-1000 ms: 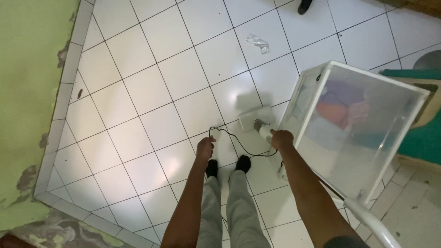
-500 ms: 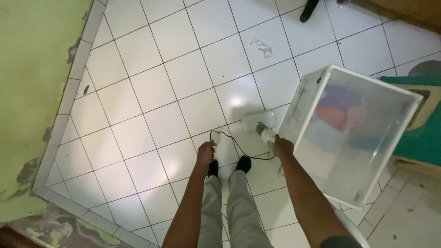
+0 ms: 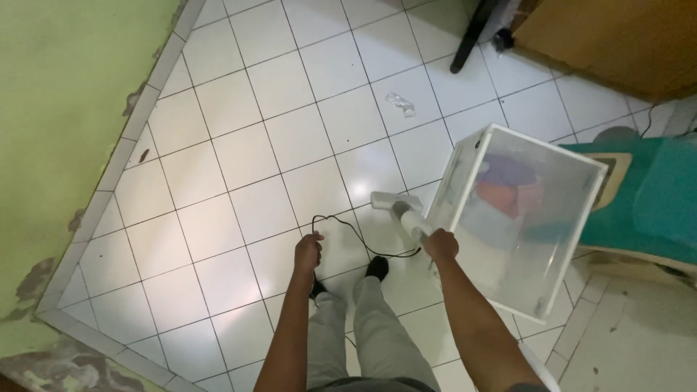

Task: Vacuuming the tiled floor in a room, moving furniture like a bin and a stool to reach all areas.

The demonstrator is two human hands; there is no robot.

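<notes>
The person's right hand (image 3: 441, 245), just right of the frame's centre, is closed in a fist around the handle of a white stick vacuum cleaner (image 3: 404, 212), whose flat floor head rests on the white square floor tiles (image 3: 239, 145) slightly above and left of that hand. The left hand (image 3: 308, 252), left of centre in the lower half, has its fingers curled together around a thin black power cord (image 3: 348, 231), which loops over the tiles between the two hands and runs across to the vacuum. A white-framed cabinet with frosted translucent panels (image 3: 519, 218) stands just beside the vacuum at the right of the frame, coloured items showing dimly inside. A green wall (image 3: 65, 94) fills the upper left. A crumpled clear plastic scrap (image 3: 401, 104) lies on the tiles above centre.
</notes>
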